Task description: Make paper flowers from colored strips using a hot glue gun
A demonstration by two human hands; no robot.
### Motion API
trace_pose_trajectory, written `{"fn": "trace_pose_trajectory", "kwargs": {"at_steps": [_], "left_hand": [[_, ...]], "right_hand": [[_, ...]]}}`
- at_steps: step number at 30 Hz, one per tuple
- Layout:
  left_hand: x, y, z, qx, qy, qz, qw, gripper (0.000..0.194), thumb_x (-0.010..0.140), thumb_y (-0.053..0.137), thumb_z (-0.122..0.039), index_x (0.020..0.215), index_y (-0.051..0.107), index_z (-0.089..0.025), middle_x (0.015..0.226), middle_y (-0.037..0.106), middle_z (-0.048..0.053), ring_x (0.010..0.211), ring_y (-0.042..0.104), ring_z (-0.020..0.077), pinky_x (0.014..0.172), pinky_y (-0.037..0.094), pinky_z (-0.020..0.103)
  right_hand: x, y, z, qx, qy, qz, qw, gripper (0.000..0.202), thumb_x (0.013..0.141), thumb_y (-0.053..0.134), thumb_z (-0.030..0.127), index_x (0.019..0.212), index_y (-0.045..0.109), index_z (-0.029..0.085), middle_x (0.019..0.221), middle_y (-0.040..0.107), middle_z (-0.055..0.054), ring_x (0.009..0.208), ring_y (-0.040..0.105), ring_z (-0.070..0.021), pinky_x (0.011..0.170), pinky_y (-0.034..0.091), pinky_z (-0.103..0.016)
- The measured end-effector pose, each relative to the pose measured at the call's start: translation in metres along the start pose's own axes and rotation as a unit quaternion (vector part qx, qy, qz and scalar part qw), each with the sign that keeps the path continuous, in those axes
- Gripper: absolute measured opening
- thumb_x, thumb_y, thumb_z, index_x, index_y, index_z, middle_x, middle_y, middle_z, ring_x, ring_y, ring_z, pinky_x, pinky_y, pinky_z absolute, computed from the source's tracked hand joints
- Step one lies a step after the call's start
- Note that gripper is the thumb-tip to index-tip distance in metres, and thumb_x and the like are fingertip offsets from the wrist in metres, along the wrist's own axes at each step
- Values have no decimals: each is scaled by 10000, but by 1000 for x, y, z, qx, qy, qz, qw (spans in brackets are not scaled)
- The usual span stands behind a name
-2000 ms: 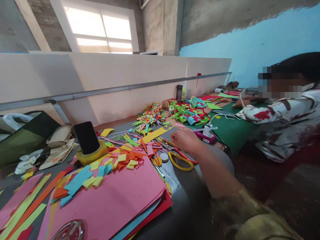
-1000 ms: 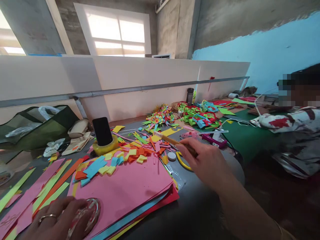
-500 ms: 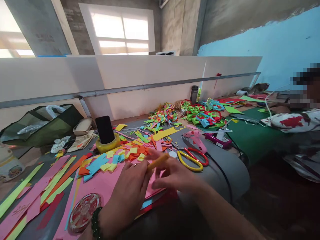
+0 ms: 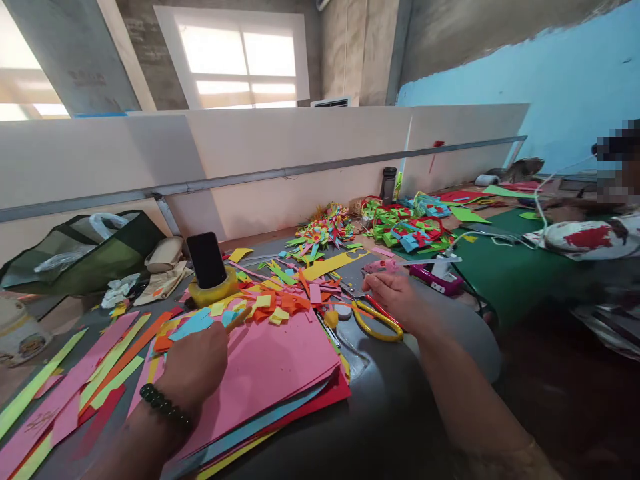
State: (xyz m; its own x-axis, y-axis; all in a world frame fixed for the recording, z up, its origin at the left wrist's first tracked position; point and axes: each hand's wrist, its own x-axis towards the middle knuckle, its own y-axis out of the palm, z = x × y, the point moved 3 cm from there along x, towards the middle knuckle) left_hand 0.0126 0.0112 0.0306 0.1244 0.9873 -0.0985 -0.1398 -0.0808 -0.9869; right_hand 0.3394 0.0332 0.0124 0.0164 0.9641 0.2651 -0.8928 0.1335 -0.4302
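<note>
My left hand [image 4: 200,360] is closed, with a narrow yellow-orange paper strip [image 4: 239,319] sticking out from its fingers over the stack of pink paper [image 4: 285,357]. Over the handle of a pink glue gun [image 4: 381,265] my right hand [image 4: 395,297] has its fingers curled; the handle is hidden beneath it. Scissors with yellow and red handles [image 4: 383,328] lie just below that hand. Small cut paper pieces [image 4: 265,303], mostly orange, yellow and blue, are scattered along the stack's far edge. A small white round object [image 4: 343,311] lies beside the scissors.
A phone [image 4: 207,259] leans on a yellow tape roll [image 4: 215,288]. Coloured paper strips [image 4: 75,387] cover the left side. Finished-looking paper crafts [image 4: 410,223] are heaped at the back. A purple power strip [image 4: 437,280] stands at right, near another person's sleeve [image 4: 585,237].
My hands have moved apart. The left went left with the paper strip; the right left the strip and moved right and up onto the glue gun. The red disc near my left wrist is no longer visible.
</note>
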Motion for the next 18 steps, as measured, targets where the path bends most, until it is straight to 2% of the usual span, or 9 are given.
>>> {"fn": "trace_pose_trajectory", "kwargs": {"at_steps": [2,5,8,9,10,11,14,16,18], "left_hand": [[0,-5,-12,24,16,-16,999,294,876,370,-188,942,628,-65,902,678,221,872,649,358,673,467,425],[4,-20,-40,12,76,-103,992,307,850,496,-315,940,647,-63,963,646,227,958,605,375,759,462,448],[23,-31,-83,-179,183,-170,952,521,755,642,-193,1253,502,-134,1245,555,182,1089,552,311,889,434,409],[33,-32,-100,-280,233,-154,919,639,711,695,-176,1305,460,-185,1326,504,147,1156,508,303,951,400,405],[46,-30,-115,-391,265,-101,876,706,648,752,-155,1294,476,-221,1350,492,107,1199,473,294,996,371,386],[61,-27,-127,-497,259,-26,828,666,604,779,-108,1217,544,-219,1300,538,80,1203,467,278,1013,359,358],[102,-18,-144,-552,219,54,803,226,836,597,-215,1044,627,-132,1023,658,97,942,611,216,856,483,358],[123,-13,-136,-577,178,87,792,229,896,527,-274,1025,617,-108,997,647,94,869,624,189,793,514,373],[139,-9,-115,-606,129,98,779,304,891,546,-323,1138,560,-146,1116,600,82,936,608,194,795,523,396]], "right_hand": [[3,-4,2,3,0,9,1000,441,811,407,583,715,514,166,469,252,91,420,243,-80,413,177,-217],[4,3,22,2,-12,32,999,445,812,441,565,721,560,146,479,285,82,434,256,-73,416,170,-214],[5,19,51,8,-33,62,998,427,813,465,539,717,587,141,493,318,73,448,266,-67,423,176,-211],[6,24,61,20,-46,75,996,420,809,474,535,701,580,144,504,334,69,457,278,-65,428,192,-207],[7,29,70,39,-61,88,993,413,803,486,532,683,569,147,515,350,64,465,290,-62,433,206,-203],[8,33,77,69,-75,100,990,407,795,501,531,667,558,148,520,363,61,467,299,-60,434,214,-201],[11,33,86,164,-92,106,976,390,783,542,528,667,541,155,484,332,76,430,265,-52,406,179,-196],[10,21,80,200,-81,80,973,362,789,554,516,699,537,165,468,288,90,407,224,-51,393,143,-194],[8,0,69,236,-75,31,968,324,788,576,494,715,517,184,468,236,102,399,182,-53,394,133,-195]]}}
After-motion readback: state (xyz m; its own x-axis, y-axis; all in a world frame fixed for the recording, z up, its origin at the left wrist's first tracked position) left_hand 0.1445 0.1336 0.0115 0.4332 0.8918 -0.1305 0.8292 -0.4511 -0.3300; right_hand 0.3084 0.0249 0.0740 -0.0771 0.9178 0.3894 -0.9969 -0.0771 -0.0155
